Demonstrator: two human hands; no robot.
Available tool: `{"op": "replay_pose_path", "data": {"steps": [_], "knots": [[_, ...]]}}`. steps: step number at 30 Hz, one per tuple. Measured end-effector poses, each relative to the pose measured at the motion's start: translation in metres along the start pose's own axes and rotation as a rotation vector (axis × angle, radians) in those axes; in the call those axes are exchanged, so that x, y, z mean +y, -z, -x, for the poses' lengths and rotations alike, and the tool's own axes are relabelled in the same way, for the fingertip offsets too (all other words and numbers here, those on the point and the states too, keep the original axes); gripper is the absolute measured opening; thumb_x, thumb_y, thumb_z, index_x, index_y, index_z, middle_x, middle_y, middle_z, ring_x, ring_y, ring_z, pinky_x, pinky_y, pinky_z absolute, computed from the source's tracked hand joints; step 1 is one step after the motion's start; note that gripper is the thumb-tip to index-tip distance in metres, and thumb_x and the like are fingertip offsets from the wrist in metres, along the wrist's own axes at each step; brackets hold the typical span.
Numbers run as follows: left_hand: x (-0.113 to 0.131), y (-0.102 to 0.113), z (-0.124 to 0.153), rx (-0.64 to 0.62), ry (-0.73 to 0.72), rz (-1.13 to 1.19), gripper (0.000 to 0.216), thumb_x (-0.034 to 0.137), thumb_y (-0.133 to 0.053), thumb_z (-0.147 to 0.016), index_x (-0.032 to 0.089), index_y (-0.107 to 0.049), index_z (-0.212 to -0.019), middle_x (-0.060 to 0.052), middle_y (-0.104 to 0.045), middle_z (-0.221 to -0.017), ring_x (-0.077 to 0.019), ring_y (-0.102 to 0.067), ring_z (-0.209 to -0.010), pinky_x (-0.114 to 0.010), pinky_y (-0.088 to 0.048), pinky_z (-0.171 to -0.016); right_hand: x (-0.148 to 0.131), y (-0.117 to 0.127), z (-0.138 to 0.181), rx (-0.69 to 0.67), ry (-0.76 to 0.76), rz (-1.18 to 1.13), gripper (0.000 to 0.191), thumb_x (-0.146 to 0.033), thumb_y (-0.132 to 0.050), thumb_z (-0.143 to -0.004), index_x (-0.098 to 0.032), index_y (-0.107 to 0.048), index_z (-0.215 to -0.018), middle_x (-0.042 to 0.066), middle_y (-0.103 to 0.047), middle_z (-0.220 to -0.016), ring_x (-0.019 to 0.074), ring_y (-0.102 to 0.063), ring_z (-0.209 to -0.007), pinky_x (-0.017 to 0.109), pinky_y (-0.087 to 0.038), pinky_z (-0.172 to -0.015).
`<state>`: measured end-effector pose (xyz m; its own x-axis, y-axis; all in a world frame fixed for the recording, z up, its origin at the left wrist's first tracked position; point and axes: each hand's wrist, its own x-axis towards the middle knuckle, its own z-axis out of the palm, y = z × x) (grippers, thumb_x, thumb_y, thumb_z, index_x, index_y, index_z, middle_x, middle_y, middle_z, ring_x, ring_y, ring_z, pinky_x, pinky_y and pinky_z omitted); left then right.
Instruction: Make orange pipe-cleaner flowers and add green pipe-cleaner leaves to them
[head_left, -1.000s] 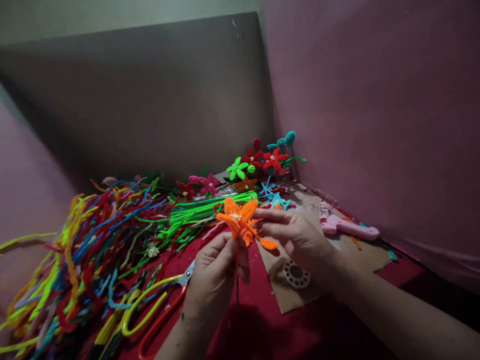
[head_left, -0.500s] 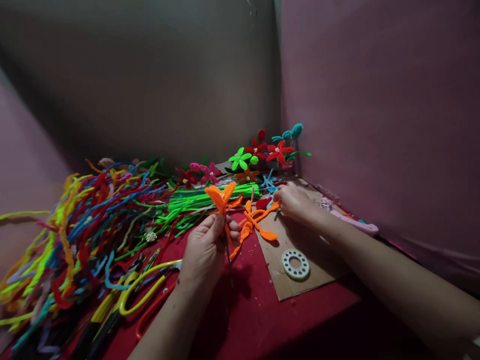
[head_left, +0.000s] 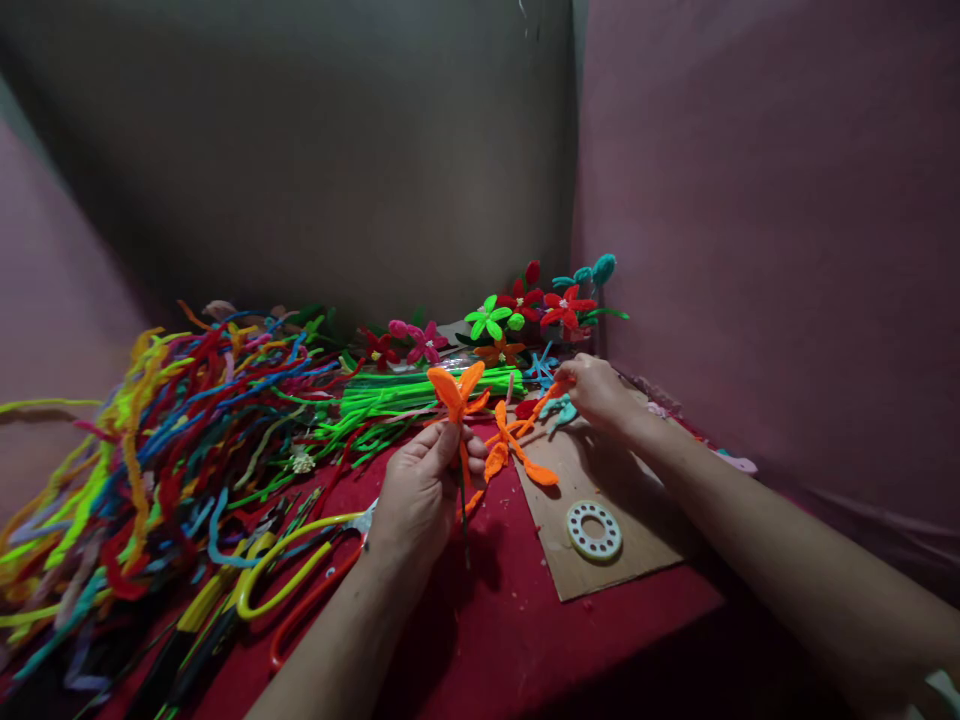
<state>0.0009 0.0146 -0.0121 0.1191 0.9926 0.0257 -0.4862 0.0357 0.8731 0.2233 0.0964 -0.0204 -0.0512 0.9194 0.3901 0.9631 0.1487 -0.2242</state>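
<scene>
My left hand [head_left: 426, 490] is closed around the stem of an orange pipe-cleaner flower [head_left: 456, 395], whose petals point up above the thumb. Below the fist the thin dark stem sticks out. My right hand [head_left: 600, 393], farther back over the cardboard, has its fingers pinched at the end of an orange pipe-cleaner piece [head_left: 551, 393]. Other looped orange pipe-cleaner petals [head_left: 538, 470] lie between the hands, partly on the cardboard. A teal pipe-cleaner piece [head_left: 559, 410] lies just below my right fingertips.
A cardboard sheet [head_left: 555, 560] bears a white ring with holes [head_left: 594, 531]. Yellow-and-red-handled scissors [head_left: 300, 570] and black-yellow pliers [head_left: 199, 620] lie left. Loose coloured pipe cleaners [head_left: 150, 450] heap beyond them. A green bundle [head_left: 420, 395] and finished flowers [head_left: 487, 318] stand behind.
My right hand has risen slightly, lifting the end of the orange piece and baring more of the teal piece. My left hand still holds the flower; the view has shifted a little.
</scene>
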Motion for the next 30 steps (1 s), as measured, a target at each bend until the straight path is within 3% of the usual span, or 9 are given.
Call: {"op": "replay_pose_path", "data": {"steps": [4, 8, 12, 16, 21, 25, 30], "knots": [[-0.004, 0.001, -0.003, -0.016, -0.037, 0.045, 0.022, 0.029, -0.072, -0.067, 0.009, -0.062, -0.07, -0.003, -0.062, -0.066, -0.0087, -0.056, -0.055, -0.019, -0.045, -0.053, 0.002, 0.014, 0.005, 0.234, 0.091, -0.153, 0.022, -0.009, -0.046, -0.079, -0.013, -0.067, -0.086, 0.009, -0.057, -0.089, 0.0143, -0.054, -0.076, 0.023, -0.039, -0.067], [-0.009, 0.003, -0.005, -0.075, -0.054, 0.077, 0.02, 0.03, -0.067, -0.072, 0.011, -0.065, -0.077, -0.007, -0.066, -0.086, -0.0149, -0.061, -0.079, -0.026, -0.047, -0.076, -0.011, 0.026, 0.022, 0.462, 0.212, -0.727, 0.013, -0.014, -0.053, -0.077, -0.017, -0.065, -0.075, 0.004, -0.058, -0.082, 0.0143, -0.055, -0.079, 0.027, -0.043, -0.074], [-0.01, -0.001, 0.001, -0.232, 0.032, 0.064, 0.025, 0.034, -0.058, -0.08, 0.012, -0.066, -0.086, -0.013, -0.064, -0.104, -0.0232, -0.058, -0.099, -0.036, -0.043, -0.089, -0.03, 0.029, 0.043, 0.305, 0.136, -1.31, 0.004, -0.017, -0.063, -0.071, -0.019, -0.066, -0.074, 0.001, -0.063, -0.076, 0.0142, -0.058, -0.07, 0.031, -0.048, -0.068], [-0.009, -0.007, 0.008, -0.3, 0.122, 0.045, 0.02, 0.032, -0.06, -0.078, 0.013, -0.065, -0.083, -0.01, -0.068, -0.086, -0.0216, -0.063, -0.083, -0.035, -0.048, -0.078, -0.043, 0.024, 0.056, 0.154, 0.126, -1.604, 0.005, -0.014, -0.066, -0.07, -0.019, -0.068, -0.071, 0.001, -0.065, -0.076, 0.0138, -0.061, -0.066, 0.032, -0.049, -0.066], [-0.009, -0.006, 0.01, -0.299, 0.205, 0.064, 0.013, 0.024, -0.06, -0.078, 0.011, -0.062, -0.078, -0.005, -0.064, -0.072, -0.0101, -0.059, -0.057, -0.02, -0.046, -0.055, -0.047, 0.013, 0.06, 0.067, 0.1, -1.713, 0.01, -0.01, -0.067, -0.067, -0.019, -0.068, -0.071, 0.001, -0.066, -0.078, 0.0138, -0.061, -0.07, 0.031, -0.048, -0.067], [-0.011, -0.004, 0.007, -0.283, 0.213, 0.05, 0.014, 0.024, -0.062, -0.077, 0.01, -0.062, -0.076, -0.005, -0.063, -0.068, -0.0082, -0.056, -0.053, -0.018, -0.044, -0.052, -0.043, 0.011, 0.062, 0.022, 0.113, -1.725, 0.013, -0.008, -0.064, -0.067, -0.02, -0.067, -0.072, 0.001, -0.065, -0.081, 0.0155, -0.06, -0.078, 0.033, -0.048, -0.075], [-0.013, -0.004, 0.005, -0.276, 0.146, -0.035, 0.017, 0.026, -0.06, -0.079, 0.009, -0.063, -0.077, -0.006, -0.063, -0.069, -0.0085, -0.055, -0.054, -0.018, -0.042, -0.055, -0.038, 0.024, 0.07, 0.029, 0.241, -1.38, 0.015, -0.009, -0.058, -0.07, -0.02, -0.067, -0.076, 0.005, -0.061, -0.095, 0.0199, -0.055, -0.098, 0.037, -0.043, -0.086]]}}
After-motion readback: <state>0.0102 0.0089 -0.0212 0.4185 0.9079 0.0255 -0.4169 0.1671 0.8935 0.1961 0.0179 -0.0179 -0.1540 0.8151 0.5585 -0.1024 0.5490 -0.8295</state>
